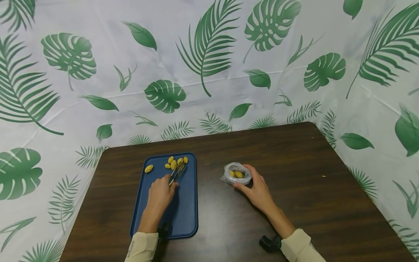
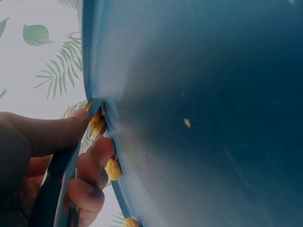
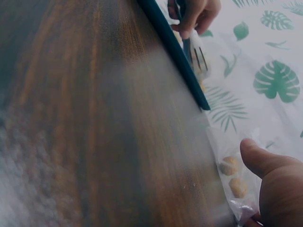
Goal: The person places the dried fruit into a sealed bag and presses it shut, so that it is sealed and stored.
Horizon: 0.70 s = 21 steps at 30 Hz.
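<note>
Yellow pieces (image 1: 173,165) lie at the far end of a blue tray (image 1: 184,218), near tongs (image 1: 174,175) gripped in the left hand (image 1: 160,193), and inside a plastic bag (image 1: 228,177) the right hand (image 1: 258,190) clasps, apparently to keep its mouth wide.

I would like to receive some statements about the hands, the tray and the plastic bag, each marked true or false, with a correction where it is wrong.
1. The left hand holds tongs. True.
2. The right hand grips the plastic bag. True.
3. The plastic bag is empty. False: yellow pieces are inside it.
4. Other yellow pieces lie towards the far edge of the tray. True.
5. The bag rests on the tray. False: it is on the table, to the right of the tray.
</note>
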Each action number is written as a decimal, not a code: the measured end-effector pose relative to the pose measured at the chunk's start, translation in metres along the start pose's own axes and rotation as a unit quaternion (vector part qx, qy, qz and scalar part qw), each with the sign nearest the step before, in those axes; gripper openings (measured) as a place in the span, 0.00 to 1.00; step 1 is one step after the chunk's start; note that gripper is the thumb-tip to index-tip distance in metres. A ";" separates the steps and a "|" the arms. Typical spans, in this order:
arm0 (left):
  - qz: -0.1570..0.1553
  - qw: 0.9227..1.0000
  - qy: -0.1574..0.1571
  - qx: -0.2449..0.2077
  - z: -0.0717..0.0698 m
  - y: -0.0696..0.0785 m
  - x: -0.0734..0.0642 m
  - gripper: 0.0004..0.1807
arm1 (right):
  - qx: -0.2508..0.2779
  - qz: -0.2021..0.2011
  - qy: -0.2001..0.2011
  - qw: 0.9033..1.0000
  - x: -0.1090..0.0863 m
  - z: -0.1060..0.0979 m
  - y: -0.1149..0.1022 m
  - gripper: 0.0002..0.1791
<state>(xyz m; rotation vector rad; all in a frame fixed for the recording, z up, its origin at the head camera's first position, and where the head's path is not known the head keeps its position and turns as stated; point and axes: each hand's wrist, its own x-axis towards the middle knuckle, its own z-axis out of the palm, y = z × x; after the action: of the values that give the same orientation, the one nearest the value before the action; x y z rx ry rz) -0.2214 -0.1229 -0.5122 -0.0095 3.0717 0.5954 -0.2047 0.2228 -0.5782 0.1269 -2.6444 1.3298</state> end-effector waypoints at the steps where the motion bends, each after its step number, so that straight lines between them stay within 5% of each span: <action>1: 0.002 1.000 0.003 -0.003 -0.001 0.000 0.000 0.22 | 0.002 0.001 0.001 1.000 0.000 0.000 0.000 0.45; 21: 0.039 0.996 0.070 -0.044 -0.015 0.002 -0.012 0.17 | 0.004 0.012 -0.003 1.000 -0.001 0.000 0.000 0.45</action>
<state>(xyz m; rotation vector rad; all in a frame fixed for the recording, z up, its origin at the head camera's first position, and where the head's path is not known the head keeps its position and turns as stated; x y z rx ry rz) -0.2099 -0.1265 -0.4978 0.0722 3.1905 0.7664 -0.2037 0.2228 -0.5784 0.1011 -2.6552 1.3487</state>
